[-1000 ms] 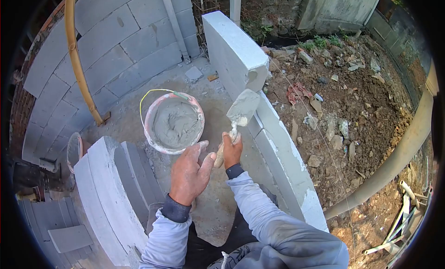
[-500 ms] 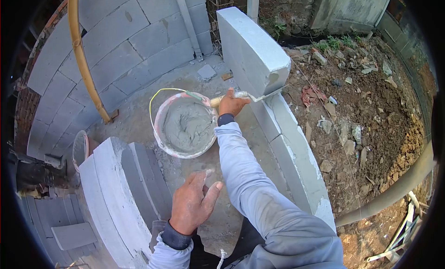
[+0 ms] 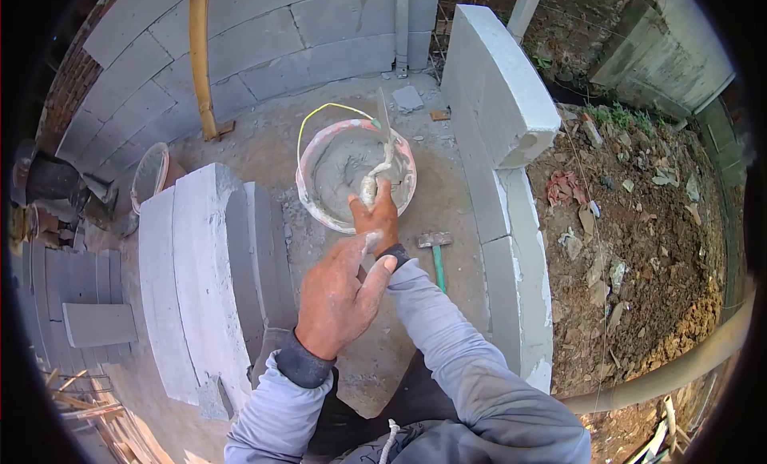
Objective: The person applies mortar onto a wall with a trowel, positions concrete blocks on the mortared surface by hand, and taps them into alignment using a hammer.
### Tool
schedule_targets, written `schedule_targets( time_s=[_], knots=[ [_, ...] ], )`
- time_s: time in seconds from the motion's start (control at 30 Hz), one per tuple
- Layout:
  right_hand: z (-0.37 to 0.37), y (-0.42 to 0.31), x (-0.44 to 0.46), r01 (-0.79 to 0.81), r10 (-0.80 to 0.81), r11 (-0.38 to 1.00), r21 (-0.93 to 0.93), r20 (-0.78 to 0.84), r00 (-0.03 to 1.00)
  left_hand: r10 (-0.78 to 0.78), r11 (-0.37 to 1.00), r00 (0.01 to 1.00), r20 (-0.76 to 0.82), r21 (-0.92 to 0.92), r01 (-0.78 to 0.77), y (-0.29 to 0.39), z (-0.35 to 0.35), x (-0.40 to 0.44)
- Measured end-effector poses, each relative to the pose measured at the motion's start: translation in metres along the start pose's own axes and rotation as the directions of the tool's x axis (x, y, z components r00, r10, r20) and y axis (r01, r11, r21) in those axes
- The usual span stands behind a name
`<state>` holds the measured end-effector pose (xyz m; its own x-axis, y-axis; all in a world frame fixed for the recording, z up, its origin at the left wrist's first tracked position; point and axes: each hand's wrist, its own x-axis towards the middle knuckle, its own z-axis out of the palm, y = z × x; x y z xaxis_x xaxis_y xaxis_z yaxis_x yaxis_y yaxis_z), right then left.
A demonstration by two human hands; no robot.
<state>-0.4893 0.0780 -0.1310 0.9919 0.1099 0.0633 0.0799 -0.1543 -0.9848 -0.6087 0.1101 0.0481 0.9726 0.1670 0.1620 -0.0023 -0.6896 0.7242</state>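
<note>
My right hand [image 3: 377,216] is wrapped round the handle of a trowel [image 3: 384,136], whose blade stands nearly upright, edge toward me, over the far right part of the mortar bucket [image 3: 304,180]. Grey mortar [image 3: 339,164] fills much of the bucket. My left hand [image 3: 335,292] is held nearer to me, below and left of the right hand, with nothing in it and its thumb apart from the fingers. On the right runs a low wall of pale blocks [image 3: 523,296], with a taller block [image 3: 499,88] standing on its far part.
A hammer [image 3: 435,248] with a green handle lies on the floor between bucket and wall. Stacked blocks [image 3: 188,280] stand at left, a second bucket [image 3: 152,176] behind them. A bamboo pole [image 3: 200,64] leans at the back wall. Rubble and soil [image 3: 647,248] lie beyond the low wall.
My right hand has brought the trowel from the block joint on the wall back over the bucket. The view has turned right, and the hammer has come into sight.
</note>
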Motion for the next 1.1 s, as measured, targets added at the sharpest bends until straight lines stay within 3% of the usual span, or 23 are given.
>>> schedule_targets(
  time_s=[0.07,0.1,0.17,0.27,0.37,0.5,0.6,0.83,1.03,1.1],
  knots=[
    [-0.033,0.018,0.016,0.315,-0.279,0.918,-0.242,0.173,0.945,0.005,0.998,1.000,0.010,0.064,-0.005,-0.005,0.001,-0.004],
    [-0.054,0.014,0.024,0.411,-0.316,0.803,-0.431,0.275,0.908,0.012,0.996,1.000,0.029,0.089,-0.014,-0.007,0.003,-0.007],
    [-0.086,-0.023,0.045,0.390,0.022,0.479,-0.786,0.455,0.890,0.010,0.995,0.999,0.040,0.097,-0.014,-0.008,0.005,-0.012],
    [-0.091,-0.011,0.071,0.531,0.078,0.202,-0.823,0.554,0.829,0.015,0.996,0.999,0.045,0.092,-0.019,-0.008,0.005,-0.013],
    [-0.072,0.019,0.097,0.575,-0.041,0.018,-0.818,0.574,0.818,0.015,0.996,0.999,0.039,0.082,-0.018,-0.005,0.006,-0.010],
    [-0.044,-0.030,0.113,0.434,0.371,0.250,-0.865,0.500,0.783,0.018,0.997,0.998,0.059,0.070,-0.022,-0.004,0.008,-0.014],
    [-0.021,-0.009,0.111,0.332,0.435,0.325,-0.885,0.452,0.779,-0.041,0.995,0.997,0.069,0.091,0.035,-0.005,-0.001,-0.013],
    [-0.008,0.012,0.068,0.381,0.474,0.441,-0.813,0.571,0.670,-0.054,0.993,0.997,0.047,0.107,0.048,-0.010,-0.002,-0.015],
    [-0.019,0.013,0.064,0.272,0.484,0.535,-0.800,0.554,0.678,-0.050,0.991,0.995,0.088,0.132,0.039,-0.006,0.009,-0.009],
    [-0.029,0.017,0.052,0.128,0.415,0.621,-0.773,0.463,0.783,-0.058,0.990,0.995,0.076,0.132,0.048,-0.004,0.011,-0.009]
  ],
)
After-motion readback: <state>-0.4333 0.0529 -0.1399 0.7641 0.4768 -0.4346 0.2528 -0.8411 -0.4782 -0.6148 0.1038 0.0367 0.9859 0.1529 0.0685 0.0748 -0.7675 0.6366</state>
